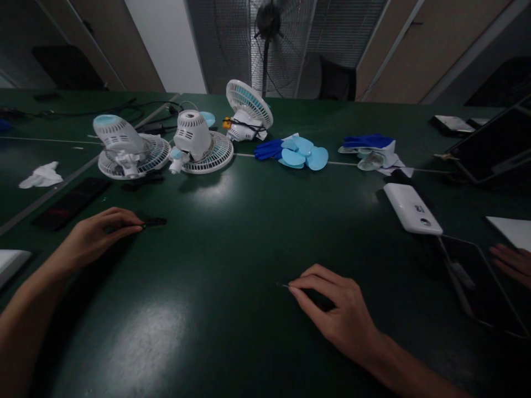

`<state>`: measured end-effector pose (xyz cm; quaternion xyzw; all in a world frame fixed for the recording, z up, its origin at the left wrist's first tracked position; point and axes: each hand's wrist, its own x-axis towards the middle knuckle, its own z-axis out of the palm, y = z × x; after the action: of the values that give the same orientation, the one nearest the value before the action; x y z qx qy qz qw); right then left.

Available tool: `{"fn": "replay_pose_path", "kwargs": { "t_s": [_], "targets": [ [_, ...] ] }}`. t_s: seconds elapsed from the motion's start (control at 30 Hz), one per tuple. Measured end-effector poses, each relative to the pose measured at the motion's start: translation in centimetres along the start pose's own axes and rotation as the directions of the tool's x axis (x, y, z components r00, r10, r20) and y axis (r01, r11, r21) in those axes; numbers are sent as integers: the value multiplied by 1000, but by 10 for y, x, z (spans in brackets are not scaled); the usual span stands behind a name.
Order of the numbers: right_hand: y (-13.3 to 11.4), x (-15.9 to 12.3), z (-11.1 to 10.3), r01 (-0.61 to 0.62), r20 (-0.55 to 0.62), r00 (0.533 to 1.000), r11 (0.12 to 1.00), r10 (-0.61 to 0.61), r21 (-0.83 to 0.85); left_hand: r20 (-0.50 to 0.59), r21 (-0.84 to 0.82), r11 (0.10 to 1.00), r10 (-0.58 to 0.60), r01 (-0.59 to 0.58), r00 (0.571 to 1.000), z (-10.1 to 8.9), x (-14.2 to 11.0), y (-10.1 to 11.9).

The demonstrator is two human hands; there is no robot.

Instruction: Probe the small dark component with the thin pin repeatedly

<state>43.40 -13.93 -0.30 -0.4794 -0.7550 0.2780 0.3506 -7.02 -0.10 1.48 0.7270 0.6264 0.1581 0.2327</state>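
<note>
My left hand (102,232) is at the left of the dark green table (215,320). Its thumb and fingers pinch the end of a small, dark, slim object (155,222), too dim to name. Nearer the front, right of centre, my right hand (336,309) holds a short, thin, pale piece (282,284) between thumb and fingertips. What kind of piece it is I cannot make out. A dark, flat rectangular object (70,203) lies just beyond my left hand.
Small white fans (193,135) rest along the back left. Beside them lie light blue fan blades (302,152) and blue-and-white gloves (369,146). On the right are a white power bank (412,207), a dark tablet-like device (481,282) and another person's hand (512,262).
</note>
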Motion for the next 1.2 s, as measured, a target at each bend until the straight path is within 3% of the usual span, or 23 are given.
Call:
{"fn": "replay_pose_path", "kwargs": {
  "t_s": [0.23, 0.33, 0.53, 0.8, 0.9, 1.07, 1.2],
  "targets": [
    [0, 0, 0, 10, -9, 1000, 1000, -10, -20, -39, -3, 997, -79, 79, 996, -3, -2, 2],
    [0, 0, 0, 6, -1, 1000, 1000, -6, -9, -105, -18, 986, -169, 168, 980, -5, -6, 3],
    [1, -1, 1, 5, 3, 1000, 1000, -5, 7, -219, -77, 971, -239, 228, 946, -5, -13, 21],
    [-1, 0, 0, 7, 1, 1000, 1000, -7, 7, -191, -98, 927, -374, 362, 908, 0, -12, 34],
    [0, -1, 0, -3, 13, 1000, 1000, 3, 10, -198, -105, 939, -342, 327, 918, 4, -12, 38],
    [1, -1, 0, 2, 16, 1000, 1000, -2, 8, -205, -106, 993, -81, 60, 975, 20, -7, 39],
    [2, -2, 1, 2, 24, 1000, 1000, -3, 12, -146, -96, 993, -75, 61, 987, 30, -1, 38]
  ]
}}
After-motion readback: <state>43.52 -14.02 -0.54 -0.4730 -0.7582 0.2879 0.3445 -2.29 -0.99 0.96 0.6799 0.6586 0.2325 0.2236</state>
